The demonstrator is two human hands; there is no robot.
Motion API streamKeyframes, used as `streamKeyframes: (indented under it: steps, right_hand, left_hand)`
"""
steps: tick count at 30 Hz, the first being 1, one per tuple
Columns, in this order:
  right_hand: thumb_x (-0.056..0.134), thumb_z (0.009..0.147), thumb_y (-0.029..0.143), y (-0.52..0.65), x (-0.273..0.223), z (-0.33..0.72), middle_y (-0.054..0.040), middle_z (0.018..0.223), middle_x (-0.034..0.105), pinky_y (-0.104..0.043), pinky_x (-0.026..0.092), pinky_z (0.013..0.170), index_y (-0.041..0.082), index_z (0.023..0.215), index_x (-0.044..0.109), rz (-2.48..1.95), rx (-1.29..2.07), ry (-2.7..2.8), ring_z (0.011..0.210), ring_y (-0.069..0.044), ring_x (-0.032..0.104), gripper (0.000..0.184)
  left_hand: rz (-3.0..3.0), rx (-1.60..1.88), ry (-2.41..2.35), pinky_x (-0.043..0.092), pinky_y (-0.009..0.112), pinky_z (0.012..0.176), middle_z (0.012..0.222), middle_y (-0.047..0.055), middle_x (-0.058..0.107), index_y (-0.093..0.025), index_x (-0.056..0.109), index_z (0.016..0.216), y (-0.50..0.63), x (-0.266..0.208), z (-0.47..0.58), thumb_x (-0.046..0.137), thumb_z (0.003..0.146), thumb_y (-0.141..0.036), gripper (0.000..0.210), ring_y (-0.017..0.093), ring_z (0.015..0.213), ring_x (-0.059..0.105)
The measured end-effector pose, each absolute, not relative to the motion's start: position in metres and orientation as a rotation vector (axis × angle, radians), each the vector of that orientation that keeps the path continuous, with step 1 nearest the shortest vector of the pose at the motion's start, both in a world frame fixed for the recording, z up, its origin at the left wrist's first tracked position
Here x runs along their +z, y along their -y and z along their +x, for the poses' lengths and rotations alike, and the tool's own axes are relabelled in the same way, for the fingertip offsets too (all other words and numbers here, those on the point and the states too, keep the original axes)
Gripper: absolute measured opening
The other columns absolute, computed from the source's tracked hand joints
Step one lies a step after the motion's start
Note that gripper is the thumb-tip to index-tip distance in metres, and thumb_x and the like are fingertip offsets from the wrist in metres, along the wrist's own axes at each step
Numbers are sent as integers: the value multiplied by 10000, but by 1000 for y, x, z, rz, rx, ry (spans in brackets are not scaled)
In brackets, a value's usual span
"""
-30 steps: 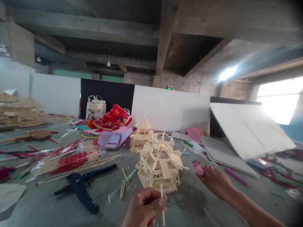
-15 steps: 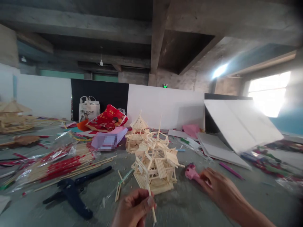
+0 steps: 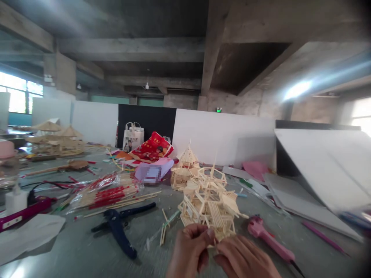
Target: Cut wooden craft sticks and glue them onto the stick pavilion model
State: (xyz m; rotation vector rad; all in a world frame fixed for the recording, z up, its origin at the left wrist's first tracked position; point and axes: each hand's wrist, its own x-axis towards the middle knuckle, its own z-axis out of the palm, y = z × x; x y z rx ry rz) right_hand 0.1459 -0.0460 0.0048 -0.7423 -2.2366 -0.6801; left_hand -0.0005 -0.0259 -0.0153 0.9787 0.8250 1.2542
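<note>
My left hand (image 3: 193, 247) is closed in a pinch on a thin wooden stick (image 3: 215, 243), mostly hidden by the fingers. My right hand (image 3: 246, 256) meets it there, its fingers pressed together at the stick's other end. Just behind both hands stands a pavilion model (image 3: 211, 204) made of pale sticks, with open roof framing and slatted roof panels; the hands cover part of its base. To the right of it lies a pink handheld tool (image 3: 271, 241) with a dark cord, apart from my right hand.
Dark blue cutting pliers (image 3: 118, 231) and short stick pieces (image 3: 164, 229) lie to the left. Beyond are bundled red-wrapped sticks (image 3: 114, 195), a lilac paper packet (image 3: 153, 172) and a second stick model (image 3: 185, 170). White boards (image 3: 298, 197) and a purple pen (image 3: 323, 237) are at right.
My right hand has left the pink tool and come to the stick in my left hand. The view has turned left, so things appear farther right.
</note>
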Motion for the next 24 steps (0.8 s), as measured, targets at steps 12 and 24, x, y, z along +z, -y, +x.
streamKeyframes:
  steps: [12,24]
  right_hand:
    - [377,866,147,35,3,150,-27,760,627,-288,456,577,182,876,571,-815,-792,2279,673,-170,586,198]
    - [592,754,157,25,33,140,-138,1093,544,-447,426,833,129,1112,433,-1035,-490,2346,1016,-270,477,392]
  left_hand:
    - [1152,1245,-1014,128,209,307,299,-79,327,-178,464,454,12,-11,16,569,592,-572,430,41,262,242]
    - [1192,1409,-1086,213,229,452,423,-45,361,-140,499,439,-4,-17,17,596,587,-442,350,75,452,303]
